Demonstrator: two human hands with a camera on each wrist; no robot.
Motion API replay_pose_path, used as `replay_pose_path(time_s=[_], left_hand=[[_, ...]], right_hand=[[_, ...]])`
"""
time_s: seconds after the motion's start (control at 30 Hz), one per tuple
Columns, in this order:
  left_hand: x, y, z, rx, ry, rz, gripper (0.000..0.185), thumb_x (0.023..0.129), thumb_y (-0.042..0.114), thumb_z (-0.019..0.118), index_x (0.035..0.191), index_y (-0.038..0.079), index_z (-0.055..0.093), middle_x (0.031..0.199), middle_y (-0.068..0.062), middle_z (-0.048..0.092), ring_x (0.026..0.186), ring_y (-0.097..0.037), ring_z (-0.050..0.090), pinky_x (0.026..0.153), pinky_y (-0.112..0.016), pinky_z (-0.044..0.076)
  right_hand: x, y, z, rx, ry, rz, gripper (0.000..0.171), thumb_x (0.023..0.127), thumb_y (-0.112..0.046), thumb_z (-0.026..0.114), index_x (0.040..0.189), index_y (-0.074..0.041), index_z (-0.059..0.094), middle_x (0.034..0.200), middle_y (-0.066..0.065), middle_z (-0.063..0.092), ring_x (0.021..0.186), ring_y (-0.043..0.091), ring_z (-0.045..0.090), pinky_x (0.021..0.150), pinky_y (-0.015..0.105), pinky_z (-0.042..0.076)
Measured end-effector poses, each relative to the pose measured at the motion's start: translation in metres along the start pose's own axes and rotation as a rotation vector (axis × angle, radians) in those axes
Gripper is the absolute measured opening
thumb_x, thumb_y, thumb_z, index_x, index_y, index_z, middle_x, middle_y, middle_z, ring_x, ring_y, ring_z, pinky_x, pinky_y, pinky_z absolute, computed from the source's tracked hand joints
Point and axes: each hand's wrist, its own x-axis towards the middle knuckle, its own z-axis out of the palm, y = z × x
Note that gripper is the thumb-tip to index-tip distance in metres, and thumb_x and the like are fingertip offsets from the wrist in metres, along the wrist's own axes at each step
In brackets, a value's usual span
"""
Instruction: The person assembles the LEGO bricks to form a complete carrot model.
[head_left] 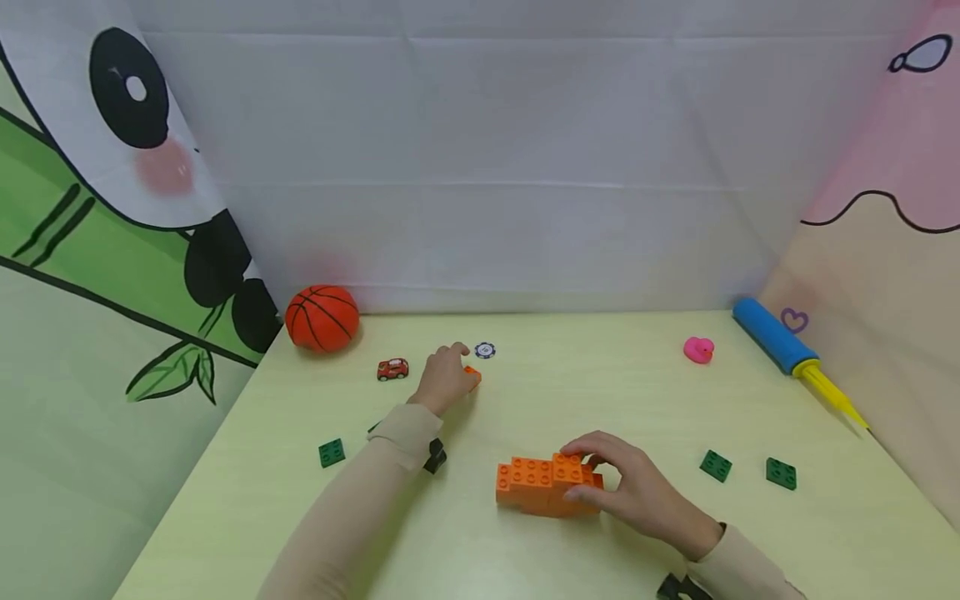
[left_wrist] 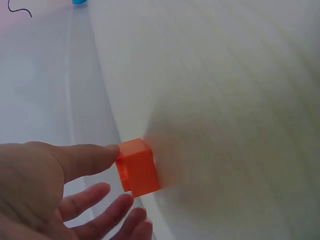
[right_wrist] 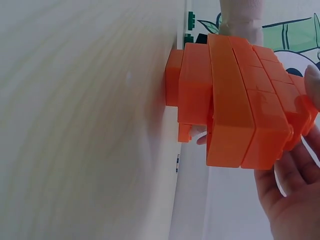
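Head view shows the right hand (head_left: 637, 492) curled round the near end of the orange brick stack (head_left: 543, 483), thumb and fingers gripping it on the table (head_left: 525, 550). Well beyond it, the left hand (head_left: 444, 379) reaches to a small orange brick (head_left: 472, 375) lying just past its fingertips. In the left wrist view the thumb touches that brick while the fingers (left_wrist: 107, 212) stay spread and relaxed.

A small orange brick (left_wrist: 137, 166) sits on the pale green surface (head_left: 540, 400) toward the back — 1 single cube-shaped block, upright. Nearer the front edge lies a stack of orange bricks (head_left: 547, 485) — several pressed together into a low, stepped wall, studs up.
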Motion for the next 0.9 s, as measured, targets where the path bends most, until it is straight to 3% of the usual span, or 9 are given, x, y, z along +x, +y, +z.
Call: replay_pose_path(time_s=[0.23, 0.33, 0.4, 0.5, 0.67, 0.8, 0.9], left_hand=[[-0.005, -0.009, -0.001, 0.003, -0.071, 0.019, 0.043, 0.09, 0.007, 0.069, 0.131, 0.0, 0.058, 0.117, -0.018, 0.061, 0.098, -0.029, 0.057, 0.098, -0.043, 0.048], [-0.011, -0.009, -0.003, -0.003, -0.101, 0.077, 0.047, 0.09, 0.009, 0.07, 0.135, 0.003, 0.056, 0.118, -0.016, 0.062, 0.102, -0.028, 0.058, 0.097, -0.043, 0.048], [-0.019, -0.007, -0.006, -0.022, -0.123, 0.152, 0.049, 0.09, 0.012, 0.071, 0.137, 0.007, 0.055, 0.119, -0.012, 0.062, 0.105, -0.025, 0.058, 0.097, -0.042, 0.049], [-0.039, 0.001, -0.014, -0.104, -0.149, 0.306, 0.05, 0.091, 0.015, 0.071, 0.138, 0.011, 0.055, 0.119, -0.005, 0.063, 0.106, -0.02, 0.059, 0.094, -0.039, 0.05], [-0.09, 0.02, -0.033, -0.251, -0.166, 0.54, 0.046, 0.091, 0.015, 0.072, 0.135, 0.013, 0.057, 0.114, 0.004, 0.064, 0.102, -0.012, 0.06, 0.088, -0.035, 0.054], [-0.127, 0.03, -0.04, -0.317, -0.216, 0.622, 0.046, 0.09, 0.012, 0.073, 0.133, 0.015, 0.058, 0.112, 0.008, 0.064, 0.101, -0.008, 0.059, 0.087, -0.03, 0.054], [-0.145, 0.032, -0.037, -0.333, -0.27, 0.64, 0.045, 0.09, 0.011, 0.072, 0.133, 0.015, 0.058, 0.113, 0.009, 0.063, 0.101, -0.007, 0.058, 0.089, -0.029, 0.053]], right_hand=[[-0.005, -0.005, 0.001, -0.008, -0.022, 0.025, 0.041, 0.089, -0.037, 0.074, 0.127, -0.021, 0.064, 0.122, -0.011, 0.064, 0.103, 0.008, 0.061, 0.088, 0.032, 0.055], [-0.006, -0.006, 0.001, -0.019, -0.017, 0.018, 0.04, 0.09, -0.037, 0.074, 0.126, -0.023, 0.064, 0.122, -0.011, 0.064, 0.102, 0.008, 0.061, 0.088, 0.032, 0.055], [-0.007, -0.007, 0.002, -0.022, -0.016, 0.017, 0.039, 0.09, -0.037, 0.073, 0.126, -0.025, 0.064, 0.121, -0.011, 0.065, 0.102, 0.008, 0.061, 0.088, 0.031, 0.055], [-0.007, -0.008, 0.003, -0.03, -0.014, 0.008, 0.038, 0.09, -0.037, 0.073, 0.126, -0.027, 0.064, 0.121, -0.011, 0.065, 0.101, 0.008, 0.061, 0.087, 0.031, 0.055], [-0.008, -0.011, 0.007, -0.044, -0.009, 0.009, 0.038, 0.091, -0.037, 0.072, 0.127, -0.025, 0.065, 0.12, -0.012, 0.065, 0.101, 0.008, 0.061, 0.086, 0.031, 0.055], [-0.009, -0.013, 0.011, -0.049, 0.001, 0.012, 0.038, 0.092, -0.035, 0.072, 0.128, -0.026, 0.065, 0.119, -0.012, 0.065, 0.098, 0.007, 0.06, 0.084, 0.03, 0.055], [-0.01, -0.013, 0.015, -0.052, 0.018, -0.007, 0.038, 0.091, -0.033, 0.072, 0.128, -0.03, 0.065, 0.119, -0.013, 0.066, 0.097, 0.007, 0.06, 0.084, 0.029, 0.055]])
